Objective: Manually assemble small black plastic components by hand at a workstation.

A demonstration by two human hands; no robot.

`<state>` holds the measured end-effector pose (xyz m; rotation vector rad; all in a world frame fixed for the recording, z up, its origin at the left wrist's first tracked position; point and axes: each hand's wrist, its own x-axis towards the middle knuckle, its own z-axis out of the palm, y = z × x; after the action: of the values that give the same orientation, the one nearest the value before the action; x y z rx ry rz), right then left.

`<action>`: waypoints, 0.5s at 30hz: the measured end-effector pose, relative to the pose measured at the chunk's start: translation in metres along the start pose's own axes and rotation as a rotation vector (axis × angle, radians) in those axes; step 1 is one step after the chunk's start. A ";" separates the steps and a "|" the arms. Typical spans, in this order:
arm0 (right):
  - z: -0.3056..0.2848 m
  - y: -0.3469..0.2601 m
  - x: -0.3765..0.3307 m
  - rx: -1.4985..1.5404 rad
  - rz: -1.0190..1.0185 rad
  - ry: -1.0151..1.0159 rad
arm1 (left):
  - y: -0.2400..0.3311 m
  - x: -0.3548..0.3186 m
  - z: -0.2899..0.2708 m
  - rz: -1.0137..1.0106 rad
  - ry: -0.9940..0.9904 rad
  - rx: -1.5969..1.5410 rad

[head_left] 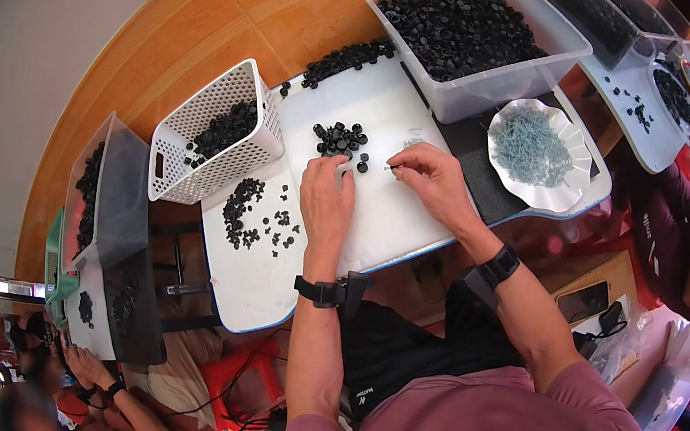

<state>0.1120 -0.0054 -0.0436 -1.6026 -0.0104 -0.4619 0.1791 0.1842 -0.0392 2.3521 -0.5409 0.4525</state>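
Note:
My left hand (328, 203) lies on the white tabletop (398, 207), its fingertips on a small black part next to a loose cluster of black parts (341, 138). My right hand (433, 182) is beside it, thumb and forefinger pinched on a thin small metal piece at about the same height. A white scalloped dish (573, 188) with a heap of thin blue-grey metal pieces (529, 148) sits to the right of that hand. Both wrists wear black straps.
A clear bin (513, 80) of black parts stands behind the dish, a white perforated basket (202, 168) at the left holds more. Scattered black parts (250, 214) lie at left. Other people work at neighbouring tables on both sides.

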 end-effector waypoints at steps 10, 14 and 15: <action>0.002 0.008 -0.003 0.048 0.123 0.046 | 0.023 -0.001 0.001 0.117 -0.055 0.223; 0.003 0.004 -0.003 0.037 0.068 0.080 | 0.031 -0.012 0.006 0.214 0.068 0.134; 0.003 0.004 -0.004 0.035 0.073 0.081 | 0.034 -0.017 0.007 0.111 0.033 -0.001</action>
<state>0.1097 -0.0021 -0.0485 -1.5438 0.1004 -0.4673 0.1491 0.1598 -0.0337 2.3178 -0.6577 0.5405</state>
